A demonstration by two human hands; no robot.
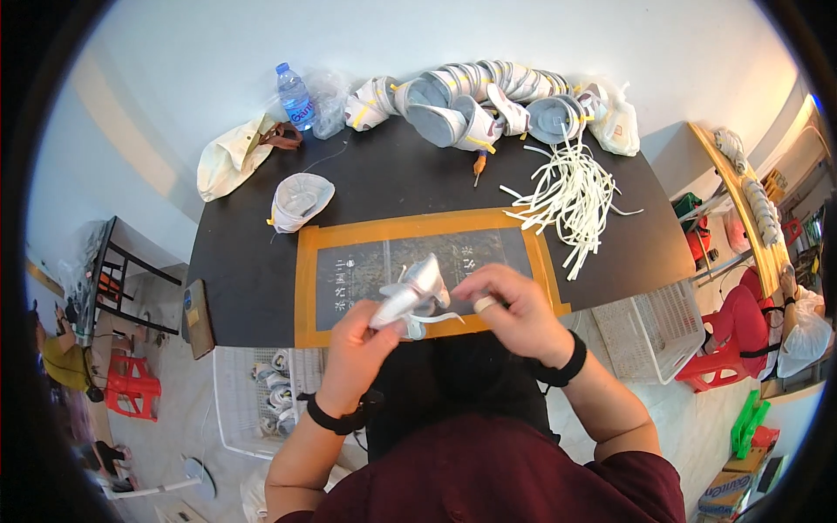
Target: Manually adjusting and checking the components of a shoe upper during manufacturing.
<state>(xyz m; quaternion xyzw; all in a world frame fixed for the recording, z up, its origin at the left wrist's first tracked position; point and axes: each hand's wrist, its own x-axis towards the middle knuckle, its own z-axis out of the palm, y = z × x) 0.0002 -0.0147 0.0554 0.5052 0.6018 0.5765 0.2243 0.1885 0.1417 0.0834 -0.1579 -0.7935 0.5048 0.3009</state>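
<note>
A small white and grey shoe upper, partly blurred, is held in my left hand, whose fingers and thumb pinch its near left end. A narrow white strip sticks out from its lower side. Just to the right, my right hand has its fingers curled and drawn together, with a pale band on one finger. Whether anything thin is between its fingertips is hidden. Both hands are over the near edge of a dark mat bordered with orange tape.
Nested shoe uppers line the back of the black table; one upper stands at left. White strips lie at right. An awl, bottle, cloth bag and phone are around. Crates stand below.
</note>
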